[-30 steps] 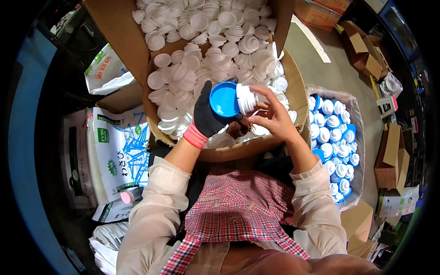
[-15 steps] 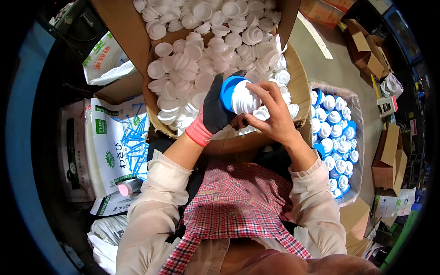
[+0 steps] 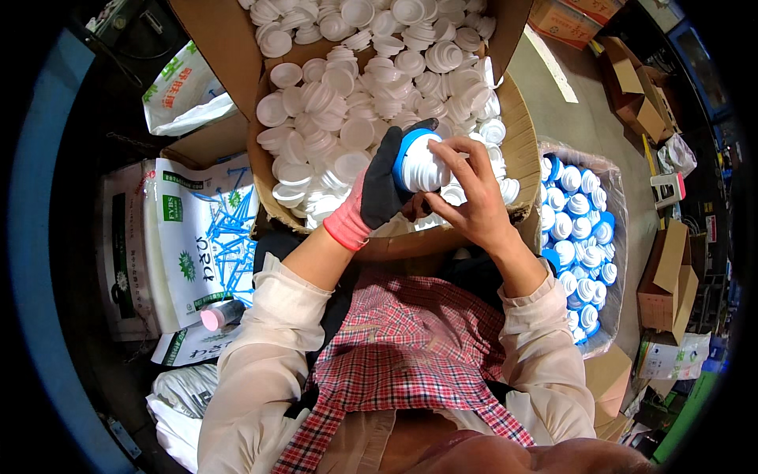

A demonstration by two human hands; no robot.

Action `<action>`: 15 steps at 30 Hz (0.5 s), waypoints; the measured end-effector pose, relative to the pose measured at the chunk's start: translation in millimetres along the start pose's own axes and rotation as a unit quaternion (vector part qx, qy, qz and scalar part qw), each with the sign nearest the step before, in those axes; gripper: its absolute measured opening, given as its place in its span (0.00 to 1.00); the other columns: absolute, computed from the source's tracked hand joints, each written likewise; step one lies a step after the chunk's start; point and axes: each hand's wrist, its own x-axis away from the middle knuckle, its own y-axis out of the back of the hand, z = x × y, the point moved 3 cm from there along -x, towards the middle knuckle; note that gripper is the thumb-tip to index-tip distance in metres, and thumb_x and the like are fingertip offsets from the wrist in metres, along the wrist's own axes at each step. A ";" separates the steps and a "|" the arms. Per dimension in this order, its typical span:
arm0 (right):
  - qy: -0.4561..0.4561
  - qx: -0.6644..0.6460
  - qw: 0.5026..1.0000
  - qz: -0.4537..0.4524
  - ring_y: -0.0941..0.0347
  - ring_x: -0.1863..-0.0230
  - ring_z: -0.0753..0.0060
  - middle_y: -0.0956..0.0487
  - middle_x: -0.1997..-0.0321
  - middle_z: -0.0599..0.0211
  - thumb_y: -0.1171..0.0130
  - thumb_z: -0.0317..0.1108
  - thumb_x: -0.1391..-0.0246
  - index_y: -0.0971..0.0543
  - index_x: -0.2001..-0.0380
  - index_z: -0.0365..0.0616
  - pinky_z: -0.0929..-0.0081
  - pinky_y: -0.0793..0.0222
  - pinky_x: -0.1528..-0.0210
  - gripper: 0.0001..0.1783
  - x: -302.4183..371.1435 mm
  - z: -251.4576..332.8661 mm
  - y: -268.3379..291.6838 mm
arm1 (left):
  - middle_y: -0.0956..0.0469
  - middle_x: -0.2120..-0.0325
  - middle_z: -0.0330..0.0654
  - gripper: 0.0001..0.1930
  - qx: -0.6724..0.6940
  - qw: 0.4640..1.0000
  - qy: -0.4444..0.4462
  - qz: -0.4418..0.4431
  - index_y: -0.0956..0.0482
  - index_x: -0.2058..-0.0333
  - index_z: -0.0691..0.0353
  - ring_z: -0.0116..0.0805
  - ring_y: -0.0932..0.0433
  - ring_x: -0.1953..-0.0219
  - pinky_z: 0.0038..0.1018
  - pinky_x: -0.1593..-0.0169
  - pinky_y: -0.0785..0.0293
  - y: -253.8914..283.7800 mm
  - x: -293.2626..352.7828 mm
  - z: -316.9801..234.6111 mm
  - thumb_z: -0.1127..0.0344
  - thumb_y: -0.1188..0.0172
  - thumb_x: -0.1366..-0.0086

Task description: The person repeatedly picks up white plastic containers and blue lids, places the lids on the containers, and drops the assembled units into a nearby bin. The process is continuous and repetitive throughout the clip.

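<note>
My left hand (image 3: 377, 189), in a black and pink glove, is closed around a round blue cap (image 3: 405, 148). A white ribbed plastic insert (image 3: 421, 169) sits against the cap's open side, so only a blue rim shows around it. The fingers of my bare right hand (image 3: 482, 193) hold the insert from the right. Both hands are over the near edge of a cardboard box (image 3: 517, 118) heaped with white ribbed inserts (image 3: 339, 83).
To the right, a plastic-lined box (image 3: 618, 276) holds many blue caps with white inserts. On the left, thin blue plastic sticks (image 3: 233, 229) lie on a printed white bag (image 3: 185, 272), near a pink-lidded bottle (image 3: 213, 317). Open cartons (image 3: 667, 276) stand farther right.
The white insert has come over the blue cap's opening, hiding the inside that showed before. Both hands stay close together, and the left has shifted slightly right.
</note>
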 end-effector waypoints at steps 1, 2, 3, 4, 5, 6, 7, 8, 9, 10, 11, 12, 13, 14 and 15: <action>-0.002 0.005 1.000 0.002 0.30 0.50 0.57 0.34 0.47 0.56 0.31 0.22 0.63 0.29 0.42 0.45 0.67 0.31 0.51 0.39 0.2 0.6 -0.1 | 0.24 0.69 0.43 0.26 0.070 0.997 0.037 -0.009 0.37 0.42 0.57 0.29 0.24 0.77 0.25 0.78 0.27 -1.5 0.3 2.6 0.70 0.39 0.38; -0.006 0.005 1.000 0.005 0.30 0.50 0.57 0.34 0.48 0.56 0.31 0.22 0.63 0.29 0.42 0.45 0.67 0.31 0.51 0.39 0.5 1.1 -0.4 | 0.24 0.69 0.43 0.26 0.119 0.991 0.062 -0.003 0.37 0.42 0.57 0.29 0.23 0.77 0.24 0.78 0.27 -1.3 1.3 6.4 0.69 0.39 0.37; -0.010 0.005 1.000 0.008 0.31 0.50 0.58 0.34 0.48 0.56 0.31 0.22 0.63 0.29 0.42 0.45 0.68 0.31 0.51 0.39 0.7 1.4 -0.5 | 0.23 0.70 0.43 0.25 0.166 0.982 0.087 0.001 0.36 0.42 0.56 0.29 0.23 0.77 0.24 0.78 0.27 -1.1 1.7 10.2 0.68 0.39 0.37; -0.014 0.006 1.000 0.010 0.31 0.50 0.58 0.34 0.48 0.56 0.31 0.22 0.63 0.29 0.43 0.45 0.68 0.31 0.51 0.39 0.7 1.4 -0.4 | 0.23 0.69 0.43 0.25 0.193 0.976 0.100 0.018 0.36 0.42 0.56 0.29 0.23 0.77 0.23 0.78 0.27 1.3 2.8 14.3 0.66 0.39 0.37; -0.007 0.009 1.000 0.009 0.31 0.51 0.56 0.34 0.48 0.56 0.30 0.25 0.63 0.30 0.42 0.46 0.67 0.31 0.51 0.39 1.4 0.1 -1.4 | 0.23 0.69 0.43 0.26 0.186 0.975 0.116 0.023 0.35 0.42 0.56 0.29 0.23 0.76 0.23 0.77 0.27 3.1 4.0 16.7 0.65 0.38 0.37; -0.002 0.013 1.000 0.006 0.32 0.51 0.55 0.33 0.49 0.56 0.29 0.28 0.64 0.30 0.42 0.46 0.66 0.31 0.52 0.40 2.7 -3.5 -3.0 | 0.22 0.69 0.43 0.26 0.179 0.974 0.133 0.029 0.35 0.42 0.56 0.29 0.22 0.76 0.23 0.77 0.27 3.3 3.2 14.3 0.65 0.37 0.38; 0.003 0.019 1.000 0.003 0.32 0.52 0.53 0.33 0.50 0.56 0.28 0.30 0.64 0.31 0.42 0.46 0.65 0.31 0.52 0.41 3.4 -5.9 -2.9 | 0.22 0.68 0.43 0.27 0.139 0.978 0.153 0.024 0.35 0.42 0.56 0.29 0.22 0.76 0.23 0.76 0.26 -0.8 -0.6 -3.4 0.64 0.36 0.39; -0.019 -0.016 1.000 -0.003 0.33 0.52 0.55 0.33 0.48 0.56 0.27 0.33 0.64 0.31 0.41 0.46 0.66 0.31 0.52 0.42 3.1 -7.4 -0.8 | 0.22 0.65 0.44 0.29 0.120 0.979 0.160 0.023 0.35 0.42 0.58 0.30 0.21 0.70 0.25 0.70 0.24 -0.3 -2.8 -6.4 0.64 0.34 0.41; -0.039 -0.053 0.998 -0.010 0.33 0.51 0.56 0.33 0.46 0.56 0.26 0.35 0.64 0.32 0.40 0.45 0.67 0.32 0.52 0.44 0.9 -7.7 1.8 | 0.22 0.61 0.44 0.31 0.099 0.981 0.167 0.021 0.34 0.42 0.60 0.32 0.20 0.65 0.26 0.64 0.23 0.9 -5.1 -11.0 0.64 0.32 0.43; -0.058 -0.089 0.994 -0.018 0.33 0.50 0.58 0.34 0.45 0.56 0.25 0.37 0.64 0.33 0.39 0.45 0.68 0.32 0.52 0.45 -1.1 -9.3 4.8 | 0.23 0.58 0.44 0.31 0.079 0.988 0.132 0.011 0.35 0.42 0.61 0.32 0.21 0.62 0.26 0.60 0.24 2.7 -6.3 -12.0 0.65 0.32 0.43; -0.089 -0.159 0.983 -0.020 0.34 0.49 0.64 0.34 0.42 0.58 0.25 0.42 0.63 0.36 0.37 0.43 0.70 0.33 0.52 0.49 0.6 -23.6 1.8 | 0.24 0.56 0.44 0.32 0.059 0.994 0.097 0.003 0.35 0.42 0.62 0.32 0.22 0.58 0.27 0.56 0.25 3.4 -6.3 -13.4 0.65 0.32 0.44; -0.140 -0.246 0.959 -0.013 0.30 0.54 0.70 0.28 0.47 0.59 0.25 0.41 0.60 0.36 0.38 0.41 0.72 0.31 0.56 0.46 7.4 -40.9 -3.6 | 0.25 0.53 0.44 0.32 0.043 0.997 0.062 0.002 0.35 0.42 0.63 0.32 0.23 0.55 0.28 0.51 0.26 2.6 -8.5 -13.0 0.66 0.31 0.44; -0.205 -0.304 0.930 0.014 0.29 0.58 0.72 0.25 0.52 0.60 0.26 0.40 0.58 0.36 0.38 0.41 0.73 0.30 0.58 0.45 8.7 -44.8 -4.1 | 0.28 0.49 0.43 0.32 0.007 0.996 0.086 0.014 0.35 0.42 0.65 0.32 0.28 0.48 0.28 0.43 0.32 6.8 -6.9 -8.6 0.67 0.32 0.44; -0.227 -0.315 0.921 0.017 0.28 0.60 0.73 0.24 0.56 0.61 0.26 0.39 0.57 0.34 0.39 0.40 0.74 0.30 0.61 0.43 10.1 -48.9 -5.8 | 0.28 0.49 0.44 0.31 -0.017 0.996 0.088 -0.001 0.35 0.42 0.65 0.32 0.28 0.50 0.27 0.44 0.32 15.0 -4.8 9.3 0.67 0.34 0.43; -0.249 -0.328 0.911 0.018 0.27 0.63 0.74 0.22 0.59 0.62 0.27 0.38 0.56 0.33 0.41 0.39 0.74 0.29 0.63 0.40 12.2 -52.9 -8.6 | 0.28 0.49 0.44 0.30 -0.020 0.994 0.109 -0.014 0.35 0.42 0.65 0.32 0.28 0.49 0.27 0.44 0.32 11.7 -3.4 5.1 0.68 0.36 0.42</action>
